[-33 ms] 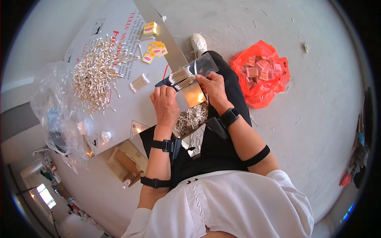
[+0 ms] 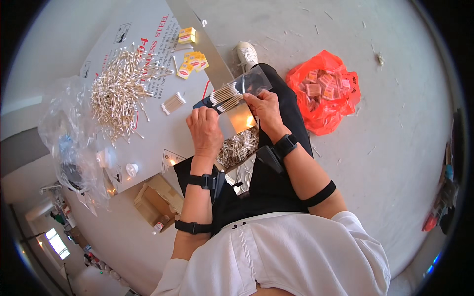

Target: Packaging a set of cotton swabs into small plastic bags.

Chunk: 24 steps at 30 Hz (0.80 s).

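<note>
A clear plastic bag (image 2: 256, 79) with a dark end lies across the table's right corner, with rows of cotton swabs (image 2: 225, 93) side by side in or on it. My right hand (image 2: 266, 109) pinches the bag's near edge, right of the swabs. At the bag's dark left end my left hand (image 2: 205, 130) has its fingers curled and closed on the edge; the fingertips are partly hidden. A small bundle of swabs (image 2: 173, 103) lies left of this hand. Beyond it is a large loose heap of cotton swabs (image 2: 118, 93).
Small yellow boxes (image 2: 187, 34) and yellow packets (image 2: 191, 64) sit on the table (image 2: 153, 138). A box of swabs (image 2: 239, 148) stands below my hands. On the floor are a red bag (image 2: 308, 121) of pink packets and a cardboard box (image 2: 150, 202). Crumpled clear plastic (image 2: 64, 128) hangs at the left.
</note>
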{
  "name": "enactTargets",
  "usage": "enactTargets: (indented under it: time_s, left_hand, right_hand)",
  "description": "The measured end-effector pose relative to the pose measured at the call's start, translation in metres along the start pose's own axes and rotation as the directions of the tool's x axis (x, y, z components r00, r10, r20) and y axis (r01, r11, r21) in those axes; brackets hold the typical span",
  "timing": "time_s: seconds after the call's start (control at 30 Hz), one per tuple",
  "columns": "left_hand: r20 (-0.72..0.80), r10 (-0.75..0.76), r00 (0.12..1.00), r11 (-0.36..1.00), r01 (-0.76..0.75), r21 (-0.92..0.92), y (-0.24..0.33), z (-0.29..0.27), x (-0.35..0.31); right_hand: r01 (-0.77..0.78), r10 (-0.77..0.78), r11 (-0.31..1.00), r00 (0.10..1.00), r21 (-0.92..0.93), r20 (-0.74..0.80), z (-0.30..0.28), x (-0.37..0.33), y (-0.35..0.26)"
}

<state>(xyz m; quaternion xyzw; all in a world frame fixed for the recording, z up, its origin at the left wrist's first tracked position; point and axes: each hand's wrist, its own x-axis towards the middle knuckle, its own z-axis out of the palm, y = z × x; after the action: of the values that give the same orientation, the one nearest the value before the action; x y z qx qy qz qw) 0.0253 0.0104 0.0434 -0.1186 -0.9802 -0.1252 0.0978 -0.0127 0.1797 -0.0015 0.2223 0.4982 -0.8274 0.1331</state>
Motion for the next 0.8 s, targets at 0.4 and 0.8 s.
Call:
enactTargets:
  time_s: [0.4,0.8]
  left_hand:
    - [-0.007,-0.092,0.996,0.919,0.082,-0.386,0.010,-0.005,0.001]
    - [-0.047,0.034,0.998,0.978,-0.043,-0.203,0.003,0.008,0.014]
  right_hand:
    - [0.015,-0.015,1.000,1.000,0.005,0.014,-0.002,0.003,0.004]
    - [0.003,-0.003,1.000,1.000,0.002,-0.026,0.003,0.000,-0.004]
